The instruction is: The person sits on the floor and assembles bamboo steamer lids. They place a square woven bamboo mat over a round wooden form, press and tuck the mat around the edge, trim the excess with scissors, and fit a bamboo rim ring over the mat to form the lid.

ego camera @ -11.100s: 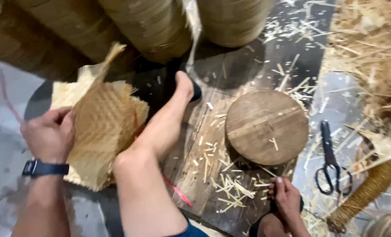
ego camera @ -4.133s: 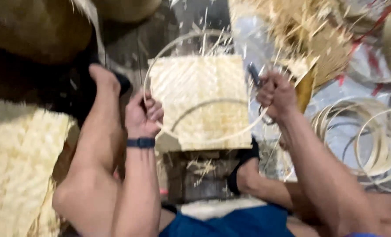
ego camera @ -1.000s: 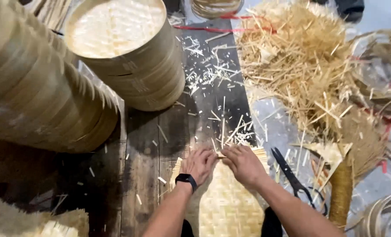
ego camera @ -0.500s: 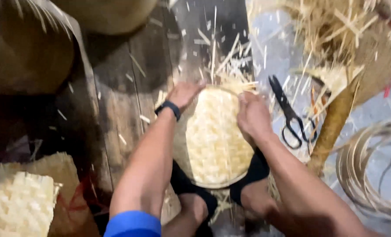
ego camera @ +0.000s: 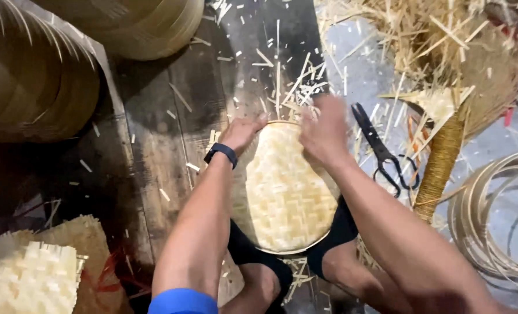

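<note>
Two bare hands work the far rim of a round woven bamboo disc (ego camera: 285,189), which lies flat on the dark wooden board (ego camera: 154,151) between the person's feet. Left hand (ego camera: 241,132), with a dark wristband, has fingers curled onto the disc's upper left edge. Right hand (ego camera: 324,131) is blurred at the upper right edge; grip cannot be told. Black scissors (ego camera: 381,148) lie just right of the disc. Bamboo hoops (ego camera: 491,221) sit further right. Stacked baskets (ego camera: 38,75) stand far left of the disc; cut slivers (ego camera: 288,81) are scattered just beyond it.
</note>
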